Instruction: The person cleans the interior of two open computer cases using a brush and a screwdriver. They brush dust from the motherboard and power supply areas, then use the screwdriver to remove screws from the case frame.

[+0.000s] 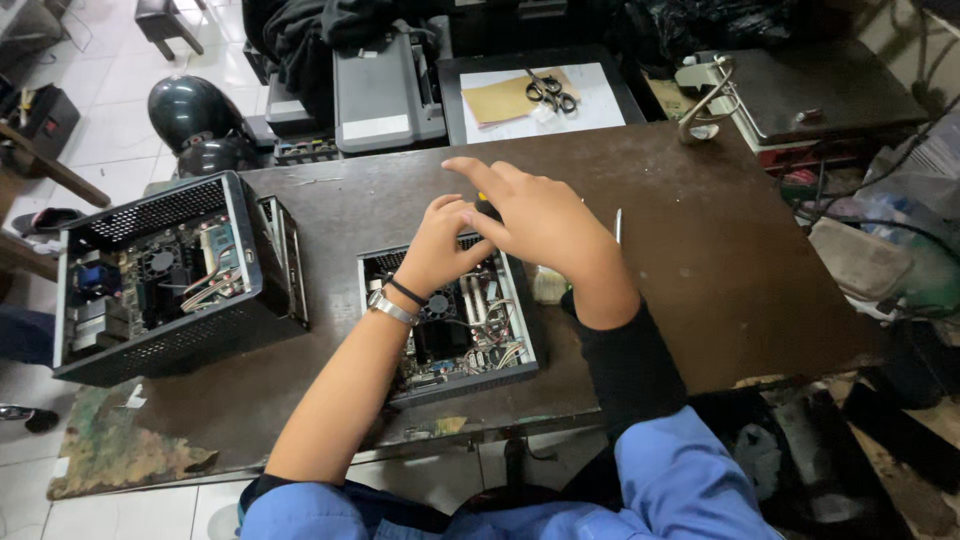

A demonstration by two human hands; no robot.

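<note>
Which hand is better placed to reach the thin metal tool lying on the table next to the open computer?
Probably the right hand. It is on the same side as the thin metal tool, just beside it. The left hand is farther off, over the open computer, and would have to cross the right one.

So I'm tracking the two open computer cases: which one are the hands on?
The small flat case mid-table; both hands rest on it. The bigger black case sits untouched left.

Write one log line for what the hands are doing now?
left hand: on open small computer case | right hand: over its back edge, fingers spread | second open case: left on table
</note>
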